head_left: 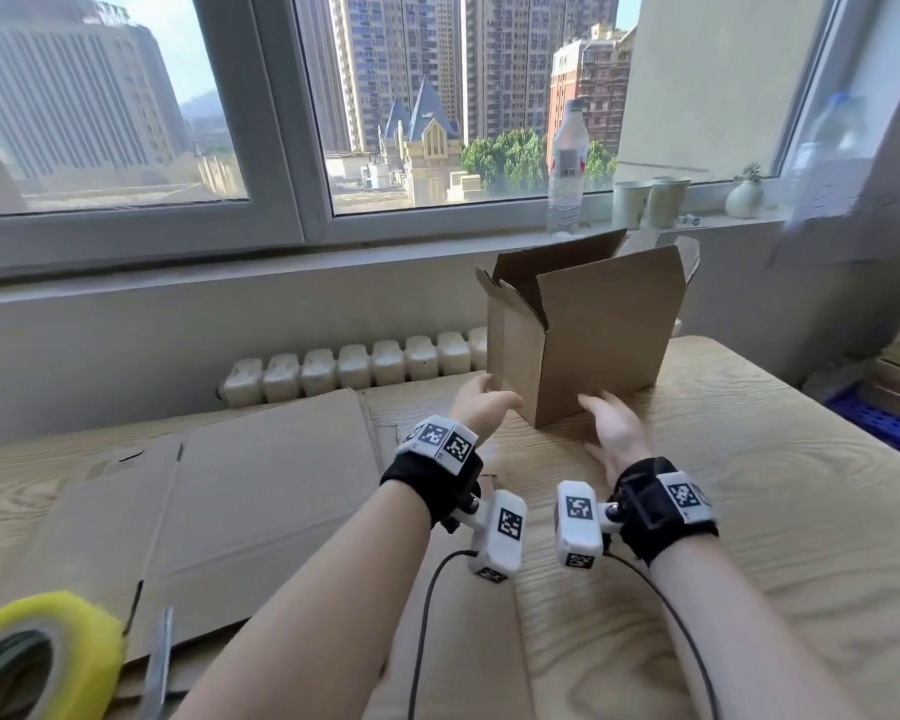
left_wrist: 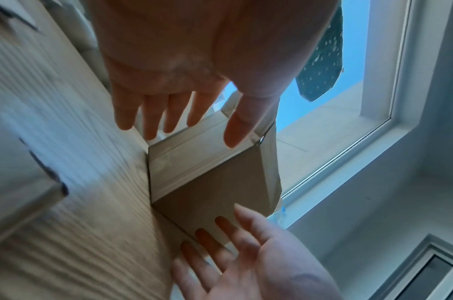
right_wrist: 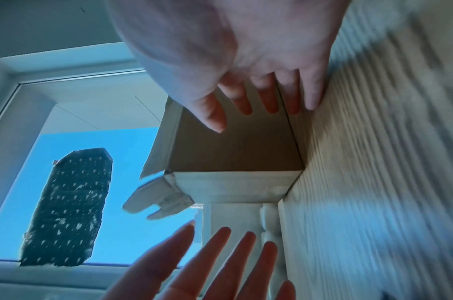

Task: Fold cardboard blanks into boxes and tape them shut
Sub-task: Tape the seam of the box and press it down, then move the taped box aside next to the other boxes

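Observation:
A brown cardboard box [head_left: 583,330] stands upright on the wooden table [head_left: 749,511] with its top flaps open. My left hand [head_left: 481,402] reaches its lower left corner with straight, spread fingers. My right hand [head_left: 614,426] lies against the bottom of its front right face, fingers straight too. In the left wrist view the left hand [left_wrist: 168,101] hovers at the box [left_wrist: 214,182], and the right hand [left_wrist: 245,253] comes from the other side. In the right wrist view the right hand's fingers [right_wrist: 266,97] lie on the box [right_wrist: 235,146]. Whether the left fingers touch is unclear.
A flat cardboard blank [head_left: 204,491] lies on the table to the left. A yellow tape roll [head_left: 42,657] and a metal blade [head_left: 159,662] sit at the near left. A water bottle [head_left: 567,168], cups [head_left: 650,200] and a small vase [head_left: 744,197] stand on the sill behind.

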Demonstrator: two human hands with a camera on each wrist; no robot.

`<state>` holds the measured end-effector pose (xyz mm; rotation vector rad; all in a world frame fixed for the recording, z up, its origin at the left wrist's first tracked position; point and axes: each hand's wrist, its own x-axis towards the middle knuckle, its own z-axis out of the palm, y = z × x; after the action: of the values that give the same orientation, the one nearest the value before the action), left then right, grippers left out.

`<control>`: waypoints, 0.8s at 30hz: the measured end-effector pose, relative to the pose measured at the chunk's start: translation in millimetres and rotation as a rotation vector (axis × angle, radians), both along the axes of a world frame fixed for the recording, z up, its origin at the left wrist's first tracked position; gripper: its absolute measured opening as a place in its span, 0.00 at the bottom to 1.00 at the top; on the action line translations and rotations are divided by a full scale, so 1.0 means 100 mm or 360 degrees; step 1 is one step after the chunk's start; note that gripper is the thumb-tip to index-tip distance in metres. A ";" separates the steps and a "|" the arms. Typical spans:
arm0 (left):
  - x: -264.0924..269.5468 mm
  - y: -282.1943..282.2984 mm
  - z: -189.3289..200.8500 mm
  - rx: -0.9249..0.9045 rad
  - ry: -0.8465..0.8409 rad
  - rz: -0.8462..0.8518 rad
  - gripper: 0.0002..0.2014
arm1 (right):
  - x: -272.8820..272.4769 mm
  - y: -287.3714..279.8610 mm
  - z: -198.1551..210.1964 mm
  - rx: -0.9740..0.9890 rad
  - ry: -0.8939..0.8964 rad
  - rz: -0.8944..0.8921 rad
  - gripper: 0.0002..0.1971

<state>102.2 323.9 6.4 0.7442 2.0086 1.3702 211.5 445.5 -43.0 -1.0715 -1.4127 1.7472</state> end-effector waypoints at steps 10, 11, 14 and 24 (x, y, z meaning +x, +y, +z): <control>-0.36 -1.37 0.16 0.0008 -0.0013 0.0446 0.16 | -0.13 -0.94 0.35 0.0121 0.0065 0.0177 0.14; -0.39 -1.54 0.14 -0.0010 -0.0045 0.0516 0.17 | -0.16 -1.08 0.37 0.0085 0.0088 0.0204 0.12; -0.47 -1.99 0.03 -0.0026 -0.0081 0.0669 0.18 | -0.30 -1.47 0.39 0.0057 0.0100 0.0308 0.10; -0.68 -2.84 -0.28 -0.0109 -0.0002 0.0662 0.18 | -0.61 -2.31 0.11 0.0280 -0.0146 0.0490 0.19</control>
<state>34.5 40.1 -21.5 0.3015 2.2826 1.5128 150.7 214.3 -31.9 -0.8854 -1.8316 1.7586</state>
